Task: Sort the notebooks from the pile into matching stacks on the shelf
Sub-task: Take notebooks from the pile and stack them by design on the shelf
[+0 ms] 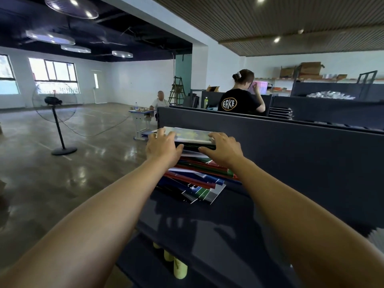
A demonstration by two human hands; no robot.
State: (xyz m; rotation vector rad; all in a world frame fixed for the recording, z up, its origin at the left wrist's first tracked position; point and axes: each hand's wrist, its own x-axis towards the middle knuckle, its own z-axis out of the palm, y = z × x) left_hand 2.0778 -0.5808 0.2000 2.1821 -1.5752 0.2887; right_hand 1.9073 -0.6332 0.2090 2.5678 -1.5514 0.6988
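A tall, untidy pile of notebooks (197, 179) with red, green, blue, grey and black covers lies on the dark shelf (207, 229) in front of me. On top sits a light-coloured notebook (190, 135) with a pale patterned cover. My left hand (163, 147) grips the upper left part of the pile, fingers over the top notebook and thumb against its near edge. My right hand (223, 148) grips the upper right part the same way, thumb pressed into the side of the pile.
A tall dark back panel (291, 154) rises right behind the pile. Yellow-green objects (179, 269) stand on a lower level. One person in a black shirt (239, 102) stands beyond the panel, another sits at a small desk (143, 113). A standing fan (55, 113) is on the open floor at left.
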